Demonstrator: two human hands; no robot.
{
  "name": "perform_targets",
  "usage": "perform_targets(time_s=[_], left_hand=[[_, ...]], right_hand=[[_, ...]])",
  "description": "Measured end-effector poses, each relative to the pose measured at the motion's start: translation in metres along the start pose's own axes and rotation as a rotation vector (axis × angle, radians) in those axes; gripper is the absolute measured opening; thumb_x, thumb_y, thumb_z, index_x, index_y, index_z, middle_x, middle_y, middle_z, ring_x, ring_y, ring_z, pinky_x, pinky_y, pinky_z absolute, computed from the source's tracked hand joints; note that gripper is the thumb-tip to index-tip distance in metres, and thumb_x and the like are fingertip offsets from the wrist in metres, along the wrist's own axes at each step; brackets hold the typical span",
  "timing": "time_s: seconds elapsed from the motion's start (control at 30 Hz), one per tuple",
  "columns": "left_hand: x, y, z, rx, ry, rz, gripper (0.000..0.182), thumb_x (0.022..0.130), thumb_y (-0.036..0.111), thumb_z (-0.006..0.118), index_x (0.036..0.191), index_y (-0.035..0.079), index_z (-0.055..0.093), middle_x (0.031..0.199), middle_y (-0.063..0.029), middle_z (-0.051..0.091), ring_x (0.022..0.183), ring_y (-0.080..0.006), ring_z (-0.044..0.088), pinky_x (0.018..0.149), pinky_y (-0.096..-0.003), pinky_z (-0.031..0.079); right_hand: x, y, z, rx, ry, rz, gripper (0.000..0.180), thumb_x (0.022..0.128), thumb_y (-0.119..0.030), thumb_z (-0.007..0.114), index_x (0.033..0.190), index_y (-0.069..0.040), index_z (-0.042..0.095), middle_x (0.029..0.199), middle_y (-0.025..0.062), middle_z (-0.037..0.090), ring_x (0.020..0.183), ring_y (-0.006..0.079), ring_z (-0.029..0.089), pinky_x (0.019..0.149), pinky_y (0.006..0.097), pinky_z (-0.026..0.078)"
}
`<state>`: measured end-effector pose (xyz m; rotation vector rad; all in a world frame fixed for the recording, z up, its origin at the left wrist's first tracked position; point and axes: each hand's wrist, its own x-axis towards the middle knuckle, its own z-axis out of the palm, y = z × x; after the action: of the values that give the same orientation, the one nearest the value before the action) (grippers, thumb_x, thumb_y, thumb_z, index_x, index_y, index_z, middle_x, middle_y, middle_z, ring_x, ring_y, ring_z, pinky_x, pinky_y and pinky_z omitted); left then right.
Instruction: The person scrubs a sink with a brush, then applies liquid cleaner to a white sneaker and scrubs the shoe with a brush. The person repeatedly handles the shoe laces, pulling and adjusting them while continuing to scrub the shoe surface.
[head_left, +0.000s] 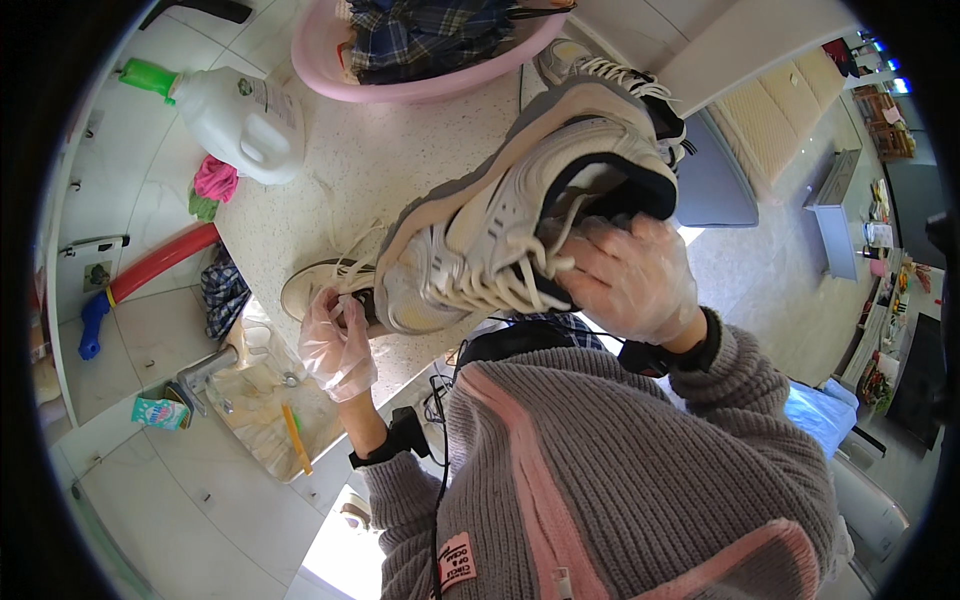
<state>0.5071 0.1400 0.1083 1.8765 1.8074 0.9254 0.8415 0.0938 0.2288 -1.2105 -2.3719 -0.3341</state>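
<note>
A large white and cream sneaker (480, 232) with a grey sole hangs tilted above the speckled counter, its toe toward the left. My right hand (630, 281), in a clear plastic glove, grips it at the collar and tongue beside the tied laces; some fingertips are hidden in the opening. Partly behind its toe is a cream shoe (304, 285) with pale laces. At those laces my gloved left hand (337, 345) has its fingers curled together, with a pale lace between the tips. Another laced sneaker (600, 71) stands behind the heel.
A pink basin (420, 91) holding plaid cloth stands at the counter's far side. To the left are a white jug (232, 124) with a green cap, a pink cloth (215, 178) and a red tube (165, 259). A sink (262, 420) with a faucet (206, 371) lies below left.
</note>
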Motion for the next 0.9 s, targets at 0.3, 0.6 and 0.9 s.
perform_targets(time_s=[0.3, 0.6, 0.9], left_hand=[[-0.002, 0.006, -0.004, 0.06, -0.007, -0.002, 0.029, 0.083, 0.015, 0.064, 0.109, 0.0, 0.059, 0.095, -0.0176, 0.063, 0.083, -0.0277, 0.063, 0.075, -0.035, 0.05], [-0.001, 0.012, -0.004, 0.02, -0.014, -0.006, 0.029, 0.083, 0.014, 0.063, 0.109, 0.0, 0.059, 0.094, -0.0174, 0.063, 0.082, -0.0268, 0.063, 0.075, -0.035, 0.049], [-0.001, 0.017, -0.006, 0.018, -0.006, -0.008, 0.028, 0.084, 0.015, 0.063, 0.108, 0.0, 0.059, 0.096, -0.0176, 0.063, 0.084, -0.0271, 0.063, 0.076, -0.0347, 0.05]], right_hand=[[-0.011, 0.027, 0.03, 0.701, -0.099, 1.216, 0.034, 0.079, -0.033, 0.067, 0.078, 0.001, 0.063, 0.051, 0.0127, 0.054, 0.048, 0.0237, 0.051, 0.052, 0.0339, 0.043], [-0.033, 0.067, 0.064, 0.819, 0.042, 1.126, 0.036, 0.081, -0.024, 0.066, 0.084, 0.011, 0.062, 0.052, 0.0112, 0.047, 0.052, 0.0142, 0.041, 0.052, 0.0337, 0.039], [-0.023, 0.075, 0.041, 0.416, -0.368, 1.043, 0.035, 0.083, -0.029, 0.06, 0.088, 0.005, 0.063, 0.074, 0.0261, 0.061, 0.072, 0.0402, 0.059, 0.066, 0.0431, 0.046]])
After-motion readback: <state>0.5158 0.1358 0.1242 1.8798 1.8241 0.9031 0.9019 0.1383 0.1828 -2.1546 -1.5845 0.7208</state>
